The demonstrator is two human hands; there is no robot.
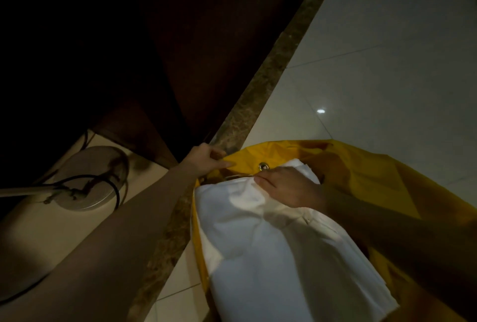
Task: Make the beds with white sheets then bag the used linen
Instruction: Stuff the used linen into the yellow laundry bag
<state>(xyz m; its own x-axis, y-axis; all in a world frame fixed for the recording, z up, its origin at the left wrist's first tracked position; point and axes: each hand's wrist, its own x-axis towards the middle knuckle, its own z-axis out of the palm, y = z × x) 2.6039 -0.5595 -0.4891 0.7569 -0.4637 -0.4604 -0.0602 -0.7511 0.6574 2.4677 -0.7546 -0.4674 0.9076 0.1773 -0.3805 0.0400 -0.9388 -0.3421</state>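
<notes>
A yellow linen bag (366, 172) lies open on the tiled floor at the lower right, with a metal eyelet (263, 166) in its rim. White linen (271, 244) fills its mouth and spills toward me. My left hand (206, 160) pinches the bag's rim at its left corner. My right hand (289, 187) lies on top of the linen near the eyelet, its fingers pressing the cloth down; how tightly they curl is hard to see in the dim light.
A brown marbled threshold strip (260, 89) runs diagonally across the floor. Left of it stands a round white lamp or fan base (90, 179) with a black cable. Dark wooden furniture (180, 50) rises behind. Pale glossy tiles (374, 50) stretch to the right.
</notes>
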